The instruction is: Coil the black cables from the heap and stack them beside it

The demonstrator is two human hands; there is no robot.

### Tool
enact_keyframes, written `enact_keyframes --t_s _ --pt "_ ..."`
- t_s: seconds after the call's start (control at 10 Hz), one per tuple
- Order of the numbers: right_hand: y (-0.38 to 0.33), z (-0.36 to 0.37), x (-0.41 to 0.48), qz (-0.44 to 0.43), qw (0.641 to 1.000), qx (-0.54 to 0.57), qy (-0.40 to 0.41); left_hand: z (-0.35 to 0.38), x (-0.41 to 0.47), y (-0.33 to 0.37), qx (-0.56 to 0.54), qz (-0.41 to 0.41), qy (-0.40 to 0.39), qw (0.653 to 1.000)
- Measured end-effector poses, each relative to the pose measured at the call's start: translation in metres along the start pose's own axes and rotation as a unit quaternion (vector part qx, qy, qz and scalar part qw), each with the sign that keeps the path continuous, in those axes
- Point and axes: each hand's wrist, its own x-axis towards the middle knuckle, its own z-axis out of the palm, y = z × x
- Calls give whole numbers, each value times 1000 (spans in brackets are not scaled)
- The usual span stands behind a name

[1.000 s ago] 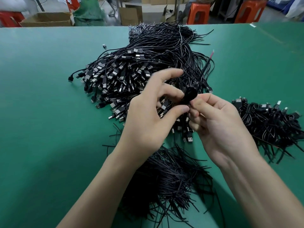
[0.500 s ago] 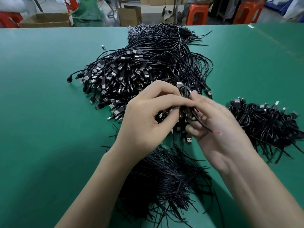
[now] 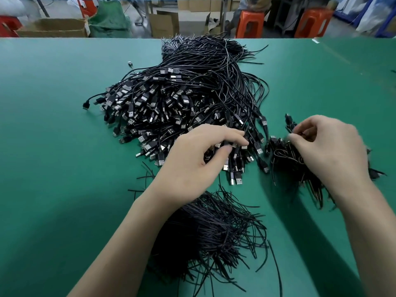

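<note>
A big heap of black USB cables (image 3: 182, 97) lies across the middle of the green table (image 3: 53, 146). My left hand (image 3: 199, 155) reaches onto the heap's near edge, with thumb and forefinger pinching a cable by its plug (image 3: 234, 145). To the right lies the smaller stack of coiled cables (image 3: 282, 159). Over that stack my right hand (image 3: 327, 151) has curled fingers that pinch a coiled cable (image 3: 289, 123) at its top left. The hand and forearm hide much of the stack.
A loose bundle of thin black ties (image 3: 214, 232) lies near the table's front, partly under my left forearm. A single small plug (image 3: 129, 64) sits alone at the far left. Cardboard boxes (image 3: 165, 22) and orange stools (image 3: 249, 23) stand beyond the far edge.
My hands, which together held one cable in front of the heap, have parted. The right hand carried the coiled cable right to the stack; the left dropped onto the heap's near edge.
</note>
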Motion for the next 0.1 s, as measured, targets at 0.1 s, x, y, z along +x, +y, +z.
enact_keyframes --t_s 0.1 --pt "9 -8 4 4 995 -86 -44 -2 0 2 2 0 5 1000"
